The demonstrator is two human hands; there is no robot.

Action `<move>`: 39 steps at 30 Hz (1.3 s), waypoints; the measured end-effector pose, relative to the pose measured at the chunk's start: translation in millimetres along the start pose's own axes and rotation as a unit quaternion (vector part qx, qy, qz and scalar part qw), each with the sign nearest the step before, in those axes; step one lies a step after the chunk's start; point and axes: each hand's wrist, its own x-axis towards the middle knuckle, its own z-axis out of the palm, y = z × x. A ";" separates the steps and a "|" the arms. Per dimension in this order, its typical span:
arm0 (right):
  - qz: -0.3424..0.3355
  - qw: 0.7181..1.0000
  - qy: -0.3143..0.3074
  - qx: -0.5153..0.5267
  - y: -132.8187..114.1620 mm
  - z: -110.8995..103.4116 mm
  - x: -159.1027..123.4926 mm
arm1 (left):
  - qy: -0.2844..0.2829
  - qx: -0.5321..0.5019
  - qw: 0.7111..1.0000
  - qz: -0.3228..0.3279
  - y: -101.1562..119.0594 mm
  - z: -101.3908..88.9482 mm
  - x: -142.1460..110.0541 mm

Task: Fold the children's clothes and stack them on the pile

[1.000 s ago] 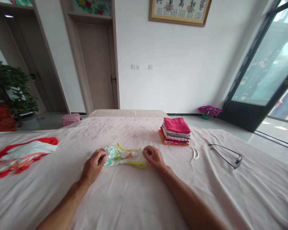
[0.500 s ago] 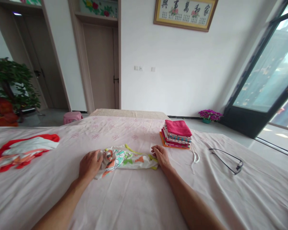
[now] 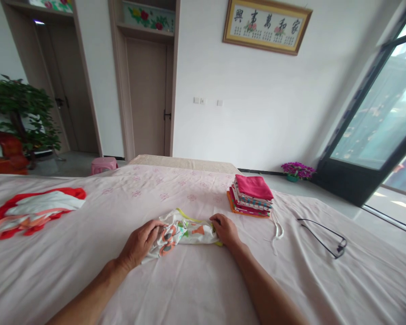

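Observation:
A small white patterned garment (image 3: 184, 232) with orange and green prints and yellow trim lies on the pink sheet (image 3: 189, 280) in front of me. My left hand (image 3: 140, 241) grips its left end, fingers curled into the cloth. My right hand (image 3: 226, 229) pinches its right end at the yellow edge. The cloth is bunched between both hands.
A stack of folded clothes (image 3: 252, 195), pink on top, sits to the right, with a white cord (image 3: 277, 230) beside it. A thin black wire hanger (image 3: 325, 237) lies further right. Red and white clothing (image 3: 34, 212) lies at the left. Doors, a plant and a window stand beyond.
Both hands have drawn closer together, folding the garment's left end over toward the middle, so it is shorter and more bunched than before.

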 end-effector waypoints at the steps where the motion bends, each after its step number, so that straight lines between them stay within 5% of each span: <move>1: -0.002 1.000 -0.001 0.000 0.6 0.3 0.0 | -0.012 0.000 1.000 0.009 3.2 1.0 -0.5; 9: -0.001 1.000 -0.008 -0.004 0.6 1.2 1.5 | -0.071 0.015 0.997 0.021 9.9 7.3 1.9; 17: -0.006 1.000 -0.009 -0.017 -4.1 0.0 0.9 | -0.012 0.018 0.973 0.228 25.5 9.0 -8.7; 22: -0.063 0.997 0.015 -0.050 -20.3 -3.9 -6.9 | -0.072 0.020 0.948 0.309 43.4 24.4 -18.6; 29: -0.131 0.989 0.046 -0.056 -41.6 -2.8 -2.0 | -0.113 0.055 0.957 0.262 49.5 22.8 -15.0; 39: -0.188 0.969 -0.126 -0.094 -117.0 30.5 56.1 | -0.113 0.060 0.951 0.283 45.5 24.1 -15.8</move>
